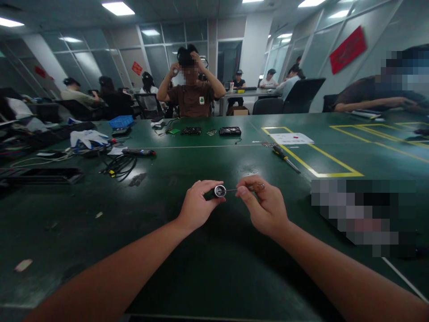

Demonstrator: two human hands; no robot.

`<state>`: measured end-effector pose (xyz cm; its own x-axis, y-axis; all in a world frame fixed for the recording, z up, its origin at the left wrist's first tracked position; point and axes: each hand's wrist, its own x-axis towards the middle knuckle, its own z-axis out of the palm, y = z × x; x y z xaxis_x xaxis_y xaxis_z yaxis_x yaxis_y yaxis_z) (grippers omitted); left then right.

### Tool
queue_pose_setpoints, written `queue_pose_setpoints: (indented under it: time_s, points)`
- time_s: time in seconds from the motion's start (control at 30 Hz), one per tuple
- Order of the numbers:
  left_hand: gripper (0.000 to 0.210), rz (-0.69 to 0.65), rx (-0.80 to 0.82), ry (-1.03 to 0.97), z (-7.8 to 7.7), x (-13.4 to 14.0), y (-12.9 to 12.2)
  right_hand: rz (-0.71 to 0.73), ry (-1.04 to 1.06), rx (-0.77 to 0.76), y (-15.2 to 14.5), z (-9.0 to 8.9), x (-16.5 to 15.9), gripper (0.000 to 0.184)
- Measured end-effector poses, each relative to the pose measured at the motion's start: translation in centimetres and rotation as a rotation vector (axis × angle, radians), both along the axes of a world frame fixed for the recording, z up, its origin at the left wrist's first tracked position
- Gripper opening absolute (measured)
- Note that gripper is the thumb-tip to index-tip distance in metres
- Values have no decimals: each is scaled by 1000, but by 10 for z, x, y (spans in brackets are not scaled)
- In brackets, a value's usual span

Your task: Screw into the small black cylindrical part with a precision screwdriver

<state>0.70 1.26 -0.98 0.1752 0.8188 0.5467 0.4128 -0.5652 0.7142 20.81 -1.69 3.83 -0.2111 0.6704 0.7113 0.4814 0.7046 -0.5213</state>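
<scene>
Currently, my left hand (196, 203) is pinching a small, round, silver-rimmed part with a dark hollow face (220, 191) between thumb and fingers, holding it just above the table. My right hand (268, 208) is gripping a slim tool with a clear, glossy handle (259, 187), and its thin metal shaft (231, 190) is pointing at the part's side. By my judgement, the work is sitting mid-step: tool and part are already meeting, or nearly so, and the rim is looking whole; I cannot tell how much is remaining. Below, the smooth dark-green tabletop (167, 277) is reflecting the lights. Farther out on the right, a black-and-yellow screwdriver with a steel shaft (286, 158) is lying near a flat white paper sheet (291, 138). On the left, a loosely coiled black rubbery cable (119, 169) is resting near soft white-and-blue fabric gloves (87, 139). Across the table, a person in a brown shirt (191, 96) is raising both hands headward.
</scene>
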Motion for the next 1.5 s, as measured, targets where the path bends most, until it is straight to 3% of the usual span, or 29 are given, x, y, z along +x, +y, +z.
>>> queue_pose_setpoints:
  time_s: [0.2, 0.8, 1.13, 1.5]
  points:
    - [39, 5, 5, 13, 2, 0, -2, 37, -18, -18, 0, -2, 0, 9]
    - [41, 20, -26, 32, 5, 0, -2, -65, -22, 5, 0, 3, -1, 13]
    - [41, 9, 3, 37, -1, 0, 0, 3, -11, 12, 2, -2, -1, 9]
    - [40, 8, -21, 28, 3, 0, -2, 19, -48, -10, 2, -3, 1, 10]
